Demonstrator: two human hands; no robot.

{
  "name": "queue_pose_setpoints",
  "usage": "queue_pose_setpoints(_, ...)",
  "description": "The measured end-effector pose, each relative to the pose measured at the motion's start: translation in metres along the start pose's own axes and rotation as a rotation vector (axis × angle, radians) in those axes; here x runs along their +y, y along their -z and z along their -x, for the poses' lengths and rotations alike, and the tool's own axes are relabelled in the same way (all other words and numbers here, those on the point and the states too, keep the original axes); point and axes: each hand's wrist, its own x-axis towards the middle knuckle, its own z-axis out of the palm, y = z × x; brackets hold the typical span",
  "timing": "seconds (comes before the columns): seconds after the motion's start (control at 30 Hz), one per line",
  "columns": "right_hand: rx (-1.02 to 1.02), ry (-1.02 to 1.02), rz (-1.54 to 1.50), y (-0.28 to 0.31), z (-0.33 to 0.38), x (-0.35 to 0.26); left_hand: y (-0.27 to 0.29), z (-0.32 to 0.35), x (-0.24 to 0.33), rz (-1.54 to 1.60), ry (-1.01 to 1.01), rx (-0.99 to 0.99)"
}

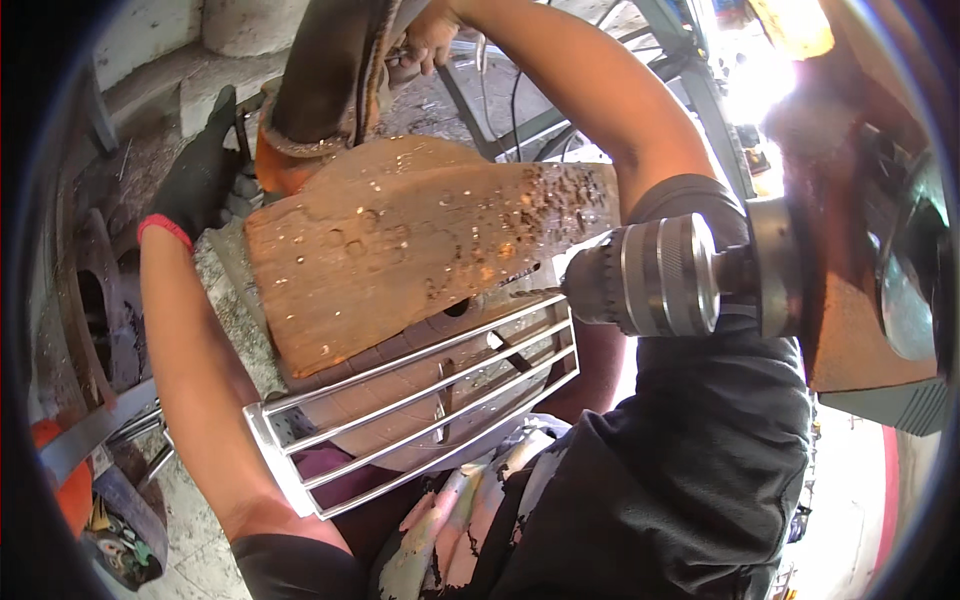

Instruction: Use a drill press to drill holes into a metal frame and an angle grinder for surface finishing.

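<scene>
My left hand (196,170), in a black glove with a red cuff, reaches past the board's far left corner. It is closed beside a thin metal rod and the machine's orange bracket (283,165); what it grips is hidden. My bare right hand (430,38) is at the top, behind the dark round column (325,70), its fingers curled round something I cannot make out. Between my arms lies a worn wooden board (400,240), pitted with drill holes and sprinkled with chips. A silvery barred metal grille (420,400) is at its near edge. The drill chuck (645,275) points at the board, with a thin bit in it.
The orange drill press body (860,330) fills the right side, close to my right upper arm. Grey metal frame legs (690,90) and cables stand beyond the board. At the lower left are an orange object (65,480) and a container of small parts (125,545).
</scene>
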Motion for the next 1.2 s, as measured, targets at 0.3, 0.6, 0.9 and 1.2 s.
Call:
queue_pose_setpoints(0.3, -0.360, -0.052, 0.373, -0.048, 0.017, 0.014, 0.005, 0.001, 0.009, -0.072, 0.091, -0.052)
queue_pose_setpoints(0.6, 0.396, 0.325, 0.805, -0.024, -0.047, 0.017, 0.001, 0.002, 0.011, 0.017, 0.221, -0.077)
queue_pose_setpoints(0.9, -0.578, -0.088, 0.327, -0.031, 0.021, 0.024, 0.008, 0.003, 0.018, -0.021, 0.187, -0.100)
queue_pose_setpoints(1.2, 0.304, 0.259, 0.649, -0.044, -0.044, 0.003, 0.005, 0.008, 0.001, -0.087, -0.042, -0.050)
